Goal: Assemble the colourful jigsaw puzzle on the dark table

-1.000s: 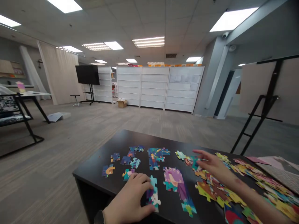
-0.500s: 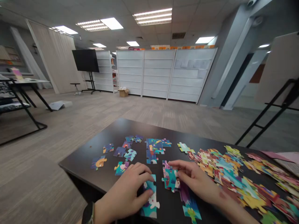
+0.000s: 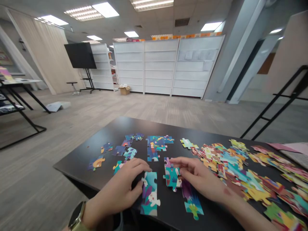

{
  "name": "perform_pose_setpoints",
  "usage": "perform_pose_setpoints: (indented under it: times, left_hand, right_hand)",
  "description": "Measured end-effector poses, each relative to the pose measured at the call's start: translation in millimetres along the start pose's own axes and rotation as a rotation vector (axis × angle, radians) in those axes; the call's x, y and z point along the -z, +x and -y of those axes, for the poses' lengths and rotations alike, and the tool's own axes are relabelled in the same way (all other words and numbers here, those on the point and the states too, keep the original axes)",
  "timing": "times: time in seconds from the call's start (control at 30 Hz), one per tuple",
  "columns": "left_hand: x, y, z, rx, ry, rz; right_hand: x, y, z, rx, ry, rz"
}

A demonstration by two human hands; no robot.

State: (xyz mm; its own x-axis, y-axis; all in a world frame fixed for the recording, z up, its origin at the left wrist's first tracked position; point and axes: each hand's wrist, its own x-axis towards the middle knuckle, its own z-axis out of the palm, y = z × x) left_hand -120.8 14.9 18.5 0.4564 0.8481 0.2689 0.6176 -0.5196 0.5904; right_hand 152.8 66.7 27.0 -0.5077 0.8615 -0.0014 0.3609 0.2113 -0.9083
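My right grip (image 3: 199, 176) pinches a teal piece (image 3: 172, 177), partly hiding the purple strip (image 3: 191, 194) toward four o'clock. My left grip (image 3: 121, 184) curls half-open beside the rabbit strip (image 3: 149, 195). Eleven o'clock, a carton (image 3: 124, 90) holds something white, indistinct.

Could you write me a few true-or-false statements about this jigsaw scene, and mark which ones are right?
1. The right hand has its fingers on a teal puzzle piece. True.
2. The watch is on the right wrist. False: the watch is on the left wrist.
3. The left hand is by a strip of joined pieces. True.
4. The big spread of loose pieces lies to the left of both hands. False: the loose pieces lie on the right side.
5. The table is white. False: the table is black.
6. A cardboard box stands on the floor near the white shelves. True.
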Motion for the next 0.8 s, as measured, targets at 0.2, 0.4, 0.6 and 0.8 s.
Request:
perform_pose_setpoints:
  times: [0.2, 0.4, 0.6, 0.8]
  left_hand:
    - [-5.8, 0.9, 0.0, 0.095, -0.048, -0.11]
    - [-7.0, 10.4, -12.6, 0.139, -0.297, -0.173]
    - [-16.8, 22.9, -14.9, 0.209, -0.639, -0.156]
    - [0.9, 18.4, 7.2, 0.29, -0.641, -0.117]
  right_hand:
    - [-5.5, 2.3, -0.2, 0.005, 0.006, 0.003]
    - [-15.4, 8.5, 1.3, 0.037, 0.032, 0.045]
    - [-33.2, 14.9, 11.0, 0.097, 0.067, 0.075]
    - [-24.5, 10.1, 1.2, 0.078, 0.048, 0.012]
